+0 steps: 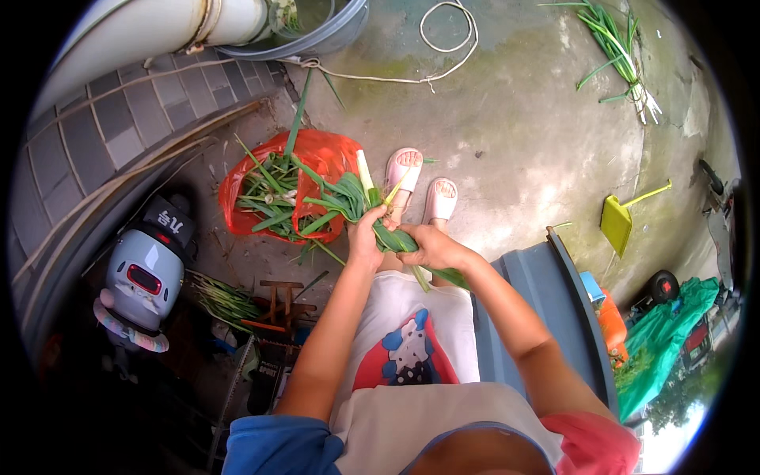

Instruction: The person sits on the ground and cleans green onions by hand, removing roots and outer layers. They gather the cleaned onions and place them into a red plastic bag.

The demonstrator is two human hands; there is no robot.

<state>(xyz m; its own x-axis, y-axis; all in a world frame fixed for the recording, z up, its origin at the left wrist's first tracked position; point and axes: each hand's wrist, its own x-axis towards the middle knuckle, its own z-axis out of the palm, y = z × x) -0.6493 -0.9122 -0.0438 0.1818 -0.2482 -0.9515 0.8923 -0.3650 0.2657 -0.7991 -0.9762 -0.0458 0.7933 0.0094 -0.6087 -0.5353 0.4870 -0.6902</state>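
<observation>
My left hand (365, 240) grips a bunch of green scallions or leeks (355, 199), with one white stalk pointing up past the fingers. Just beside it, my right hand (438, 246) closes around the folded green leaves (396, 240) of the same bunch, and a few leaf ends hang below. Yellowed strands and roots show near the left thumb. On the ground to the left, an open red plastic bag (332, 151) holds many loose green leaves and trimmings (270, 190); leaf tips from the held bunch reach over its edge.
A tied scallion bundle (623, 59) lies on the concrete at upper right, above a yellow dustpan (617, 222). At left stand a scooter (145, 273), more greens (222, 300) and a small wooden stool (279, 303). A rope (380, 77) runs from a grey tub (332, 35).
</observation>
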